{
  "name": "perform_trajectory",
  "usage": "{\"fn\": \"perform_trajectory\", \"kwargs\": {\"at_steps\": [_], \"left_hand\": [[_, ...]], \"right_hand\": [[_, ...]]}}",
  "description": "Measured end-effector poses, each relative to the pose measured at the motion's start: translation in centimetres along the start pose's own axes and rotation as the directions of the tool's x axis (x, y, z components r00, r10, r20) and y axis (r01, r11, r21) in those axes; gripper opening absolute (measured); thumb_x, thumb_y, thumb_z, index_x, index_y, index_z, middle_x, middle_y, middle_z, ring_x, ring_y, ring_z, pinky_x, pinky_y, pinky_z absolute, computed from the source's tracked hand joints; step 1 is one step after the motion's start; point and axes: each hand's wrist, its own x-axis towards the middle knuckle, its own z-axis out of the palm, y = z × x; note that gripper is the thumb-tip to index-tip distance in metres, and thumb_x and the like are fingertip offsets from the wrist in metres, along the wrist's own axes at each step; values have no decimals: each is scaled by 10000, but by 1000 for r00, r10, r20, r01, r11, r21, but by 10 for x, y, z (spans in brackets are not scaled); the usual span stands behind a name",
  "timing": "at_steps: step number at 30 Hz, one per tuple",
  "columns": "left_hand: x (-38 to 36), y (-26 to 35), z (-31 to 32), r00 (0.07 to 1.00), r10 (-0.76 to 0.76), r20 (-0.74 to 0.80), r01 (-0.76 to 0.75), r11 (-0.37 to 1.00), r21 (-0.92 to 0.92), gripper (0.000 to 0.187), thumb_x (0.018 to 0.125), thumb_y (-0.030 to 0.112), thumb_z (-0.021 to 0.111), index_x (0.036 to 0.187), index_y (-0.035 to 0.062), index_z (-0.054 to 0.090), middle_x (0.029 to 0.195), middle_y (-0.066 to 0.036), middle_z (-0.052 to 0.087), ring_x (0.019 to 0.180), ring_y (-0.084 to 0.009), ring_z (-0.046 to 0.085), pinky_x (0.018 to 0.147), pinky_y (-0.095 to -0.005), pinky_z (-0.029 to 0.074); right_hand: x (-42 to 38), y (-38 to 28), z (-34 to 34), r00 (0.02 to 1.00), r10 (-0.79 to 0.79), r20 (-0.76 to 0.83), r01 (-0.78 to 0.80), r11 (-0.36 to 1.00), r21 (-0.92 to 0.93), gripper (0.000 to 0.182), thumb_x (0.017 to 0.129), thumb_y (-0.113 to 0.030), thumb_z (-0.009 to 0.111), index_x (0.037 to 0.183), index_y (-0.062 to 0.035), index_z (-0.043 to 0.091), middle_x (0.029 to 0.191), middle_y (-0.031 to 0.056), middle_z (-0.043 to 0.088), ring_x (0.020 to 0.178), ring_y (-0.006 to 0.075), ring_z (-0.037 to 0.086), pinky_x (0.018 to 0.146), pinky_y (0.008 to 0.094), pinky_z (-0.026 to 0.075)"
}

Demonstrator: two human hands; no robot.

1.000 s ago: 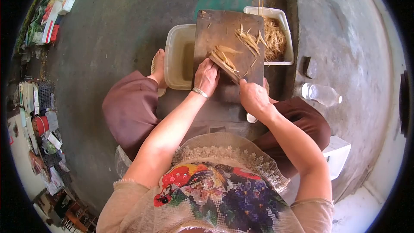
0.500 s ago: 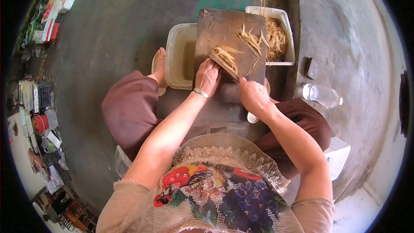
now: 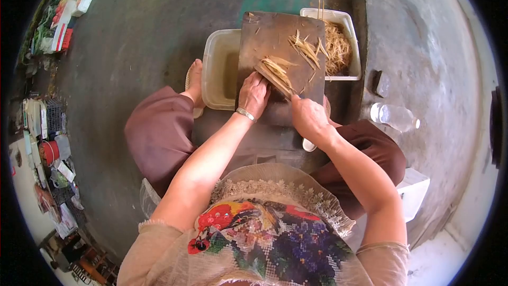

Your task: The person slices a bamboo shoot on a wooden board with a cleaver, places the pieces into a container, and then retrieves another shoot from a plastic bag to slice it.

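Observation:
A dark wooden cutting board [image 3: 270, 34] lies in front of me, its left part over a translucent plastic tub. My right hand [image 3: 311, 119] is closed round the handle of a knife [image 3: 274, 82], whose blade slants up and left across the board. Thin pale-yellow strips [image 3: 277, 69] lie along the far side of the blade. On the near side, my left hand [image 3: 254, 95] presses down with curled fingers close to the blade; what sits under them is hidden. More loose strips [image 3: 306, 47] are scattered at the board's right.
The translucent tub [image 3: 209, 69] stands left of the board. At right, a white container [image 3: 355, 47] holds a heap of shredded strips [image 3: 337, 47] and two thin sticks. A clear plastic bottle [image 3: 394, 117] lies on the grey ledge near a dark block [image 3: 381, 83].
Almost nothing differs. The knife and both hands have shifted very slightly to the left; the strips beside the blade look much the same.

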Motion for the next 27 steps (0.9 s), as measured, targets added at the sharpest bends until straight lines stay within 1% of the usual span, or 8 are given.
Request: {"fn": "perform_trajectory", "kwargs": {"at_steps": [3,8,10,12,13,16,21,27], "left_hand": [[0,1,-6,993,-49,111,52,998,-20,308,682,35,643,984,19,582,1111,-155,532,1106,-327,483,947,-411,403],[3,-1,-2,997,-22,69,22,1000,7,317,691,40,641,1003,22,584,1112,-150,530,1101,-323,485,939,-409,408],[-3,-2,-2,999,-16,42,17,1000,-25,317,695,41,640,1006,24,585,1107,-147,532,1098,-322,487,936,-409,409],[-2,-2,0,1000,7,19,-6,999,-43,303,706,42,632,1006,30,590,1093,-145,536,1090,-320,491,928,-408,414],[0,-2,1,1000,6,18,-5,999,-47,303,706,42,632,1006,30,590,1093,-145,536,1090,-320,491,928,-408,414],[1,-2,0,1000,20,-1,-20,999,-30,291,693,40,646,978,29,589,1079,-148,540,1084,-326,492,925,-408,415],[-4,-2,-2,987,-72,142,68,997,33,279,658,39,680,917,30,577,1058,-149,540,1075,-336,495,921,-409,417],[-1,-5,1,998,51,-43,-53,998,-46,300,676,35,666,964,23,582,1028,-147,539,1064,-336,502,909,-416,420]], "right_hand": [[37,-20,10,999,45,-23,-44,999,32,126,752,1,525,872,26,552,794,254,642,794,405,643,675,455,516],[28,-18,-2,992,122,-27,-121,991,49,148,798,-78,506,892,25,554,812,254,643,799,395,646,682,457,519],[15,-5,-1,997,68,-48,-65,996,58,157,805,-96,486,886,24,548,802,255,640,795,407,640,693,472,509],[-6,-3,-14,996,79,50,-80,996,30,145,801,-80,479,880,24,541,793,254,638,791,412,637,694,482,501],[-10,9,0,999,32,-3,-32,998,51,120,782,-64,509,878,7,515,702,242,613,701,432,610,635,512,474],[5,6,10,999,-24,-47,26,999,35,122,782,-55,507,887,6,516,727,246,620,718,429,617,644,507,482],[32,-17,18,991,106,-78,-103,994,46,112,788,-46,490,876,8,534,744,245,629,758,414,633,672,494,497],[-3,1,-5,999,39,-32,-37,998,56,120,768,-37,497,862,24,539,761,261,629,764,423,633,684,483,501]]}}
